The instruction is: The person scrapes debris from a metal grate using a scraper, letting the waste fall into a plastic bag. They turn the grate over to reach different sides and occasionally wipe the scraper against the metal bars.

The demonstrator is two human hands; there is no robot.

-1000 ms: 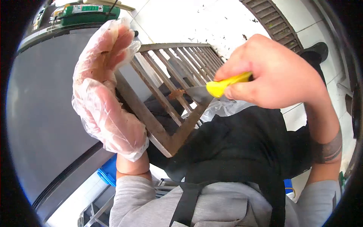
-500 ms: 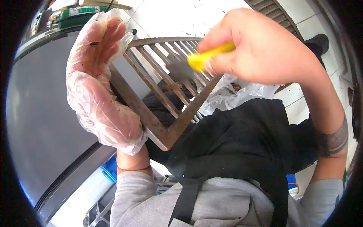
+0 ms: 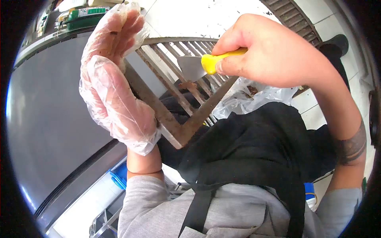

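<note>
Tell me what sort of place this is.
Probably a commercial kitchen: white floor tiles with a drain grating, a large stainless steel unit, and a soiled metal grate braced by the gloved left hand while the right hand holds a yellow-handled scraper to it.

- Left hand (image 3: 113, 79): in a clear plastic glove, fingers stretched out, palm flat against the side bar of the grate (image 3: 176, 121).
- Grate: rusty, tilted, one corner pointing toward the black apron (image 3: 254, 146).
- Right hand (image 3: 274, 51): bare, closed around the yellow handle of the scraper (image 3: 200, 65), blade on the bars.
- Plastic bag (image 3: 248, 99): below the right hand.
</note>
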